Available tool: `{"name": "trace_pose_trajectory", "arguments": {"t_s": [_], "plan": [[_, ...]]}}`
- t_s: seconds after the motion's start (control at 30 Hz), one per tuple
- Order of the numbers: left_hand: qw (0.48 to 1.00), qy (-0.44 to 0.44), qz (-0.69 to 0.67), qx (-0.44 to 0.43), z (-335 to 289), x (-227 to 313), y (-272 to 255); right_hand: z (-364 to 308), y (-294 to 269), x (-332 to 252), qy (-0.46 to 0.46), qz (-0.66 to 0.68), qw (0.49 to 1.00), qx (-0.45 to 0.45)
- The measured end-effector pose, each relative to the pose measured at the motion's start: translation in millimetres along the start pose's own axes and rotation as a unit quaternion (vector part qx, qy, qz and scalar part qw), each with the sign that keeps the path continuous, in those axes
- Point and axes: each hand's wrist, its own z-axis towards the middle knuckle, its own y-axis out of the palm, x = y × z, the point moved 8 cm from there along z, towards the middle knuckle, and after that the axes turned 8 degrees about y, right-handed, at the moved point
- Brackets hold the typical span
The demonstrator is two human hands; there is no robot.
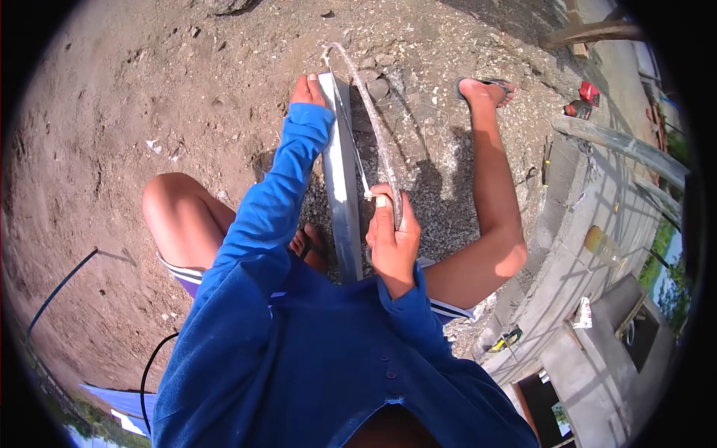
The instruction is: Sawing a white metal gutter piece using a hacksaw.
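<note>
A long grey-white metal bar [340,179] runs lengthwise between my legs, from near my lap to the far side. My left hand [308,90] is closed around its far end, with the arm stretched out. My right hand [394,239] grips the near end of a bow saw [371,104] with a curved, worn, whitish frame. The saw's thin blade slants along the bar's right side, and its far tip arches near the bar's far end. Whether the blade touches the bar I cannot tell.
My sandalled foot [489,91] rests on gravelly ground to the right. Beyond it lie a red and black object [582,103] and a grey pole [624,145]. A concrete slab edge [556,194] borders the right, with a yellow-handled tool [506,339] on it. Stones [377,86] lie ahead.
</note>
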Motion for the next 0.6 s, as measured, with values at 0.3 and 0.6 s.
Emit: {"name": "trace_pose_trajectory", "arguments": {"t_s": [0.3, 0.6], "plan": [[0.999, -0.004, -0.034, -0.042, -13.2, 21.6, 19.1, 136.0, 53.6, -53.9, -0.206, -0.122, 0.967, 0.089], [1.0, 0.002, 0.003, -0.007, -3.7, 14.0, 1.6, 7.9, 2.4, -24.5, -0.021, -0.055, 0.998, -0.002]]}}
